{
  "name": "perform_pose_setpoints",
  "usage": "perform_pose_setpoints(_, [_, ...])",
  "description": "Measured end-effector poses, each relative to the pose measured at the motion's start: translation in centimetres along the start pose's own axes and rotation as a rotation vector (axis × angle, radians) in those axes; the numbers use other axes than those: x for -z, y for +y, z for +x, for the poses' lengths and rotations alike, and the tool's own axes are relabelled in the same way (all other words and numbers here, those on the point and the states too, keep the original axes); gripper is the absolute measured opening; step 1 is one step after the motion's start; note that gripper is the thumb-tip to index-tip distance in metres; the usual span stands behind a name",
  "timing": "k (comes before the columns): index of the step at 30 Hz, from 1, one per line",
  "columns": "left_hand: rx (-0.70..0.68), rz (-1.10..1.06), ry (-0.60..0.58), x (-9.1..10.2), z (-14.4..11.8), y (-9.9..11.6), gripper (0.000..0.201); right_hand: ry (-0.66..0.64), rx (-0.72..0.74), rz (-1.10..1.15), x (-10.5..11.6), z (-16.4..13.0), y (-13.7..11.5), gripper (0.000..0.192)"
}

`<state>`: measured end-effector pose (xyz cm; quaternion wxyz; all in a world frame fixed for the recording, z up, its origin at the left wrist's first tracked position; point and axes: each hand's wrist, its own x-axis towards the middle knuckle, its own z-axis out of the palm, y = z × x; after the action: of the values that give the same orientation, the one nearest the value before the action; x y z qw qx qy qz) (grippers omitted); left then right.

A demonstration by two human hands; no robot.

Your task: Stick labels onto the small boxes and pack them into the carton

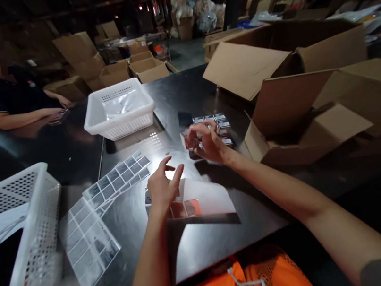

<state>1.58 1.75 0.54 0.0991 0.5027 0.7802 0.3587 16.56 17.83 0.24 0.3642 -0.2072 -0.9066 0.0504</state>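
My left hand point(163, 185) is over a partly peeled sheet point(216, 196) with dark and orange-red squares along one side and a pale bare area. Its thumb and forefinger are apart, with nothing seen between them. Farther forward, my right hand point(208, 142) curls its fingers at the near-left side of a block of small dark boxes point(222, 123) with pale labels. Something small and reddish shows by its fingertips, but I cannot make out whether it is held. To the left lie overlapping sheets of grey square stickers point(117, 180) and a paler sheet point(90, 239).
A white basket point(119, 125) with clear plastic bags stands at the back. Another white basket point(42, 232), at left, holds a phone point(4, 266) and a cable. Open cardboard boxes point(289, 114) crowd the right. A person point(15, 97) sits across the table at far left.
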Motion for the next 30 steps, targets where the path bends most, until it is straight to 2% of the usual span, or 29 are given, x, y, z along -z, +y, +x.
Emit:
perform_pose_setpoints(2, [-0.004,-0.198,-0.018,0.1,-0.1,0.1,0.062,-0.018,0.042,0.024,-0.3,-1.5,-1.8,0.035])
perform_pose_setpoints(4, [-0.019,-0.313,-0.037,0.1,-0.2,0.2,0.061,-0.011,0.131,0.079,-0.3,-3.0,-3.4,0.023])
perform_pose_setpoints(6, [-0.051,-0.362,-0.022,0.1,-0.3,0.2,0.050,0.052,0.233,0.192,0.6,-4.0,-4.4,0.021])
perform_pose_setpoints(8, [-0.111,-0.363,0.016,0.1,-0.3,0.1,0.047,0.125,0.228,0.331,2.2,-4.6,-4.8,0.035])
perform_pose_setpoints(10, [-0.171,-0.331,0.053,0.0,-0.4,0.0,0.050,0.197,0.076,0.459,4.1,-4.7,-4.6,0.050])
perform_pose_setpoints(14, [-0.285,-0.236,0.117,-0.2,-0.8,0.1,0.047,0.333,-0.304,0.710,7.1,-4.4,-4.5,0.035])
perform_pose_setpoints(15, [-0.327,-0.208,0.136,-0.2,-0.9,0.2,0.046,0.329,-0.374,0.785,7.5,-4.4,-4.6,0.034])
perform_pose_setpoints(17, [-0.405,-0.140,0.157,-0.3,-1.2,0.3,0.043,0.224,-0.486,0.940,7.7,-4.4,-4.9,0.031])
perform_pose_setpoints(19, [-0.469,-0.083,0.154,-0.4,-1.4,0.5,0.042,0.065,-0.567,1.073,7.6,-4.5,-5.1,0.032])
perform_pose_setpoints(21, [-0.526,-0.051,0.146,-0.5,-1.5,0.4,0.041,-0.035,-0.630,1.156,7.2,-4.7,-5.2,0.041])
perform_pose_setpoints(24, [-0.586,-0.026,0.157,-0.7,-1.6,0.2,0.042,-0.043,-0.705,1.199,6.6,-4.9,-5.4,0.052])
perform_pose_setpoints(30, [-0.612,0.000,0.188,-0.9,-1.7,0.0,0.045,-0.030,-0.773,1.182,6.3,-4.8,-5.6,0.057])
